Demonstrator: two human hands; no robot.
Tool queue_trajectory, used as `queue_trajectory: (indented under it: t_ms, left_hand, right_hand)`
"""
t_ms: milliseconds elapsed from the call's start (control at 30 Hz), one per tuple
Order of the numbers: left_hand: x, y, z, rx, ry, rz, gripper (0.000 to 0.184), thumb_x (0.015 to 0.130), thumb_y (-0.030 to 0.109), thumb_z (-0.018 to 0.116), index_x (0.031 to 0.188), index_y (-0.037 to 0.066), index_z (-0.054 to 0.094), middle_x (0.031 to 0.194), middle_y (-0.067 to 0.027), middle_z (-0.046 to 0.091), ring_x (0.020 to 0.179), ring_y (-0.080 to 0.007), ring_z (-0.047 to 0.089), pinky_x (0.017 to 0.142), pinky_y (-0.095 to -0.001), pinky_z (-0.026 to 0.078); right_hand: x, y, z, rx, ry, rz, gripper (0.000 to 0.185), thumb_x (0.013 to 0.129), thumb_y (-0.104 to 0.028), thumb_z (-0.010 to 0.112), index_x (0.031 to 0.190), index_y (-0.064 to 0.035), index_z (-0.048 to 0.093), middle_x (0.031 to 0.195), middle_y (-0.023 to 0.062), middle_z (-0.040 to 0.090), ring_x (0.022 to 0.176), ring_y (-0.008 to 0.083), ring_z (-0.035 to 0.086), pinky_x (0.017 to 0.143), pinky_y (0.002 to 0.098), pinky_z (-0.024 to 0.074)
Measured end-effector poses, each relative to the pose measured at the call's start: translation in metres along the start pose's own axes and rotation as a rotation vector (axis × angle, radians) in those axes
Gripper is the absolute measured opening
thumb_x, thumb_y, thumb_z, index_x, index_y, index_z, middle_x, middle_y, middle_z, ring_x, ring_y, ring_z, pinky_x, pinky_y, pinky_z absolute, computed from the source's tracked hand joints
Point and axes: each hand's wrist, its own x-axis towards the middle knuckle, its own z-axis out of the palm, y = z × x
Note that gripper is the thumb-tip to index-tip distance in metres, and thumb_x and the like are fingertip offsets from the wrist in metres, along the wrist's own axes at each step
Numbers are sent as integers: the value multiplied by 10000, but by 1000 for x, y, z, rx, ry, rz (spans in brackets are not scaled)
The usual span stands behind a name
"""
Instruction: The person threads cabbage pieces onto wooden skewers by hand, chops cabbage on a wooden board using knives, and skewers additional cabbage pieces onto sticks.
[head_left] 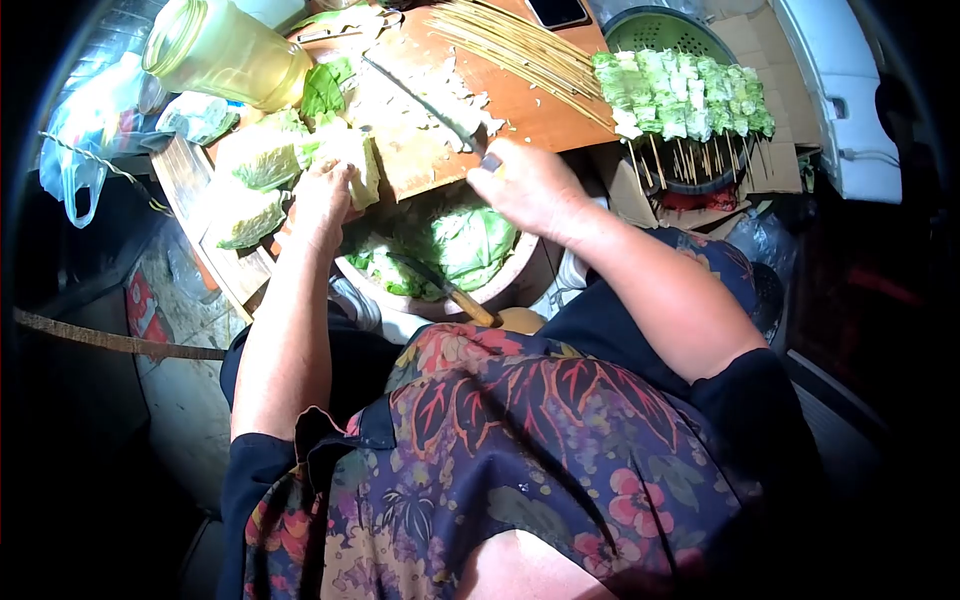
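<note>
My right hand [530, 190] is closed round the handle of a knife [415, 95], whose blade points up and left over the wooden board [425, 170]. Pale cabbage scraps [455, 95] lie along the blade. On the board's left side, my left hand [325, 195] is closed on a cabbage piece [362, 170]; its fingertips are partly hidden. More cabbage pieces [262, 155] lie beside that hand. Below the board's front edge, a basin [515, 272] holds green cabbage leaves [470, 245] and a second knife with a wooden handle [470, 305].
Bamboo skewers [520, 50] lie across the board's back right. Skewered leaf pieces [690, 95] rest over a green colander [670, 30]. A phone [558, 12] is at the back. A jar of yellowish liquid [230, 55] and a plastic bag [100, 125] stand at the left.
</note>
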Motion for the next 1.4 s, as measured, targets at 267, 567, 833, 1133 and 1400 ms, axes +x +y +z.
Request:
queue_trajectory:
  t_ms: [267, 567, 833, 1133, 1400]
  left_hand:
    - [-7, 13, 2, 68, -1, -36, 259, 869, 211, 497, 1095, 98, 554, 774, -35, 511, 692, -168, 561, 629, -395, 564]
    - [-2, 8, 2, -13, -40, -43, 308, 878, 187, 505, 1160, 68, 537, 948, -107, 585, 792, -239, 600, 619, -376, 560]
    - [6, 4, 2, -13, 2, 2, 247, 869, 155, 496, 1072, 31, 560, 819, -101, 598, 626, -211, 592, 528, -340, 531]
    - [16, -1, -3, -78, 0, 20, 253, 871, 182, 568, 1069, 31, 614, 924, -106, 620, 787, -206, 577, 681, -343, 502]
    - [16, 5, 1, -97, 19, 108, 229, 847, 126, 597, 1039, 13, 652, 960, -89, 646, 853, -193, 579, 748, -332, 480]
  right_hand:
    - [16, 15, -24, -335, 60, -49, 308, 852, -339, 568, 911, -36, 583, 823, 201, 656, 803, 381, 639, 726, 471, 508]
    - [-10, 13, -25, -293, -62, -157, 290, 843, -337, 584, 948, -66, 597, 787, 185, 650, 776, 375, 637, 710, 464, 507]
    - [22, 25, -45, -319, 136, -54, 301, 833, -340, 591, 873, -42, 591, 783, 207, 647, 764, 388, 633, 699, 464, 508]
    - [14, 36, -46, -347, -29, -81, 276, 822, -314, 612, 907, -51, 610, 797, 206, 648, 787, 390, 629, 714, 461, 500]
    - [-12, 41, -54, -323, -451, -282, 229, 715, -245, 622, 878, -95, 680, 798, 178, 659, 781, 360, 637, 722, 437, 512]
